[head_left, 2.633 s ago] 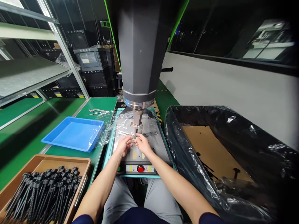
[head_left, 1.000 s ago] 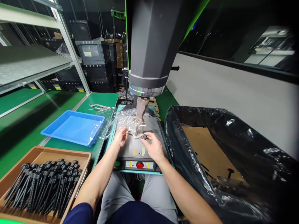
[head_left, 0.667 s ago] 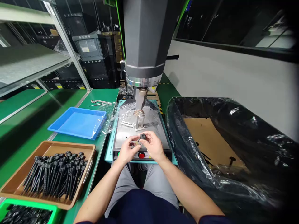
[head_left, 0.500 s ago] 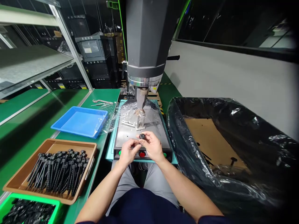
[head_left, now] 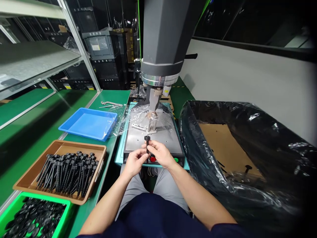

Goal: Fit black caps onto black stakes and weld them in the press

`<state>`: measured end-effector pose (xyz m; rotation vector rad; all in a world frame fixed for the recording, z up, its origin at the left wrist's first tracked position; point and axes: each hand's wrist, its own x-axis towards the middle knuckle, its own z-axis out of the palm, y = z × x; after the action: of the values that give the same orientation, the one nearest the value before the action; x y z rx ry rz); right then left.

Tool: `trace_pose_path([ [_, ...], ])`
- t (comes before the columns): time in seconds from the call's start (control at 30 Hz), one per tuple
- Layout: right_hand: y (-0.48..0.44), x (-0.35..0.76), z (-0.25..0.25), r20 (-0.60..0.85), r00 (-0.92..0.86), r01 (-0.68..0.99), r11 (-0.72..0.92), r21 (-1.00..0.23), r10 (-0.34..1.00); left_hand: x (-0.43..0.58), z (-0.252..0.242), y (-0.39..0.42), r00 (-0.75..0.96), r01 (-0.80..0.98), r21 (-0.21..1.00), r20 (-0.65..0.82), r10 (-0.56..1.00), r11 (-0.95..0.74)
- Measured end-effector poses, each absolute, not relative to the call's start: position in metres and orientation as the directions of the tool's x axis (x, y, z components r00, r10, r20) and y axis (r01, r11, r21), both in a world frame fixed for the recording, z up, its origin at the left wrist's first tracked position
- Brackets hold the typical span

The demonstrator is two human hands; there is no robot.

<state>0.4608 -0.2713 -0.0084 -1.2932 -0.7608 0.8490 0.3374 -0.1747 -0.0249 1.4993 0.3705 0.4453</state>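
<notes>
Both my hands meet in front of the press machine's grey base plate. My left hand and my right hand are closed around a small black screw-like part that stands upright between the fingertips, its round head on top. They hover over the machine's front panel with its red button and green button. The grey press head hangs above a small metal fixture further back on the plate.
A brown tray of several black screw-like parts sits at my left, with a green bin of black pieces below it and a blue tray behind. A large black-bag-lined box stands to the right. Clear plastic film drapes the machine's left side.
My hands drew back from the fixture toward the front panel with the black part. It was turned from lying with its head toward me to standing upright between both hands.
</notes>
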Motion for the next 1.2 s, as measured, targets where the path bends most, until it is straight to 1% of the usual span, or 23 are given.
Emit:
trace_pose_path([
  [0.07, -0.268, 0.456, -0.007, -0.061, 0.454, -0.208, 0.04, -0.977, 0.889, 0.332, -0.018, -0.177, 0.876, -0.064, 0.996, 0.023, 0.481, 0.069],
  [0.13, -0.265, 0.451, -0.006, -0.094, 0.442, -0.246, 0.02, -0.969, 0.892, 0.327, -0.013, -0.178, 0.876, -0.065, 0.994, 0.017, 0.483, 0.083],
  [0.23, -0.261, 0.445, -0.004, -0.095, 0.456, -0.253, 0.027, -0.967, 0.885, 0.321, -0.014, -0.176, 0.865, -0.071, 0.992, 0.008, 0.502, 0.106],
  [0.33, -0.254, 0.441, -0.003, -0.072, 0.471, -0.222, 0.04, -0.974, 0.879, 0.316, -0.021, -0.173, 0.843, -0.091, 0.984, -0.005, 0.539, 0.151],
  [0.4, -0.247, 0.436, -0.004, -0.055, 0.466, -0.196, 0.043, -0.98, 0.883, 0.311, -0.027, -0.171, 0.819, -0.096, 0.984, -0.009, 0.574, 0.152],
  [0.47, -0.239, 0.427, -0.006, -0.046, 0.452, -0.174, 0.037, -0.984, 0.891, 0.302, -0.03, -0.171, 0.786, -0.074, 0.993, 0.003, 0.618, 0.089],
  [0.57, -0.229, 0.409, -0.012, -0.045, 0.401, -0.143, 0.014, -0.99, 0.915, 0.278, -0.026, -0.173, 0.751, 0.025, 0.996, 0.035, 0.66, -0.082],
  [0.63, -0.225, 0.4, -0.016, -0.046, 0.323, -0.119, -0.007, -0.993, 0.945, 0.256, -0.018, -0.171, 0.731, 0.1, 0.977, 0.055, 0.681, -0.188],
  [0.7, -0.224, 0.398, -0.019, -0.045, 0.232, -0.108, -0.02, -0.994, 0.972, 0.226, -0.009, -0.164, 0.674, 0.18, 0.941, 0.095, 0.733, -0.287],
  [0.77, -0.228, 0.401, -0.021, -0.06, 0.167, -0.116, -0.041, -0.992, 0.984, 0.188, 0.0, -0.151, 0.57, 0.313, 0.876, 0.136, 0.81, -0.367],
  [0.8, -0.23, 0.404, -0.021, -0.076, 0.152, -0.119, -0.058, -0.991, 0.985, 0.168, 0.004, -0.143, 0.509, 0.406, 0.829, 0.144, 0.849, -0.385],
  [0.87, -0.237, 0.411, -0.02, -0.118, 0.156, -0.115, -0.1, -0.988, 0.981, 0.128, 0.009, -0.122, 0.333, 0.608, 0.722, 0.146, 0.931, -0.331],
  [0.93, -0.244, 0.416, -0.018, -0.147, 0.186, -0.109, -0.128, -0.986, 0.971, 0.096, 0.012, -0.099, 0.16, 0.793, 0.567, 0.158, 0.974, -0.222],
  [0.97, -0.247, 0.418, -0.016, -0.156, 0.201, -0.106, -0.136, -0.985, 0.967, 0.085, 0.012, -0.088, 0.118, 0.859, 0.481, 0.148, 0.982, -0.176],
  [1.07, -0.257, 0.427, -0.01, -0.174, 0.24, -0.08, -0.159, -0.984, 0.955, 0.072, 0.01, -0.064, 0.107, 0.959, 0.26, 0.041, 0.993, -0.114],
  [1.13, -0.269, 0.439, -0.006, -0.192, 0.261, -0.026, -0.192, -0.981, 0.946, 0.076, 0.007, -0.057, 0.131, 0.977, 0.177, -0.046, 0.99, -0.121],
  [1.2, -0.287, 0.458, -0.002, -0.184, 0.311, 0.07, -0.216, -0.974, 0.932, 0.082, 0.003, -0.055, 0.145, 0.983, 0.126, -0.103, 0.984, -0.132],
])
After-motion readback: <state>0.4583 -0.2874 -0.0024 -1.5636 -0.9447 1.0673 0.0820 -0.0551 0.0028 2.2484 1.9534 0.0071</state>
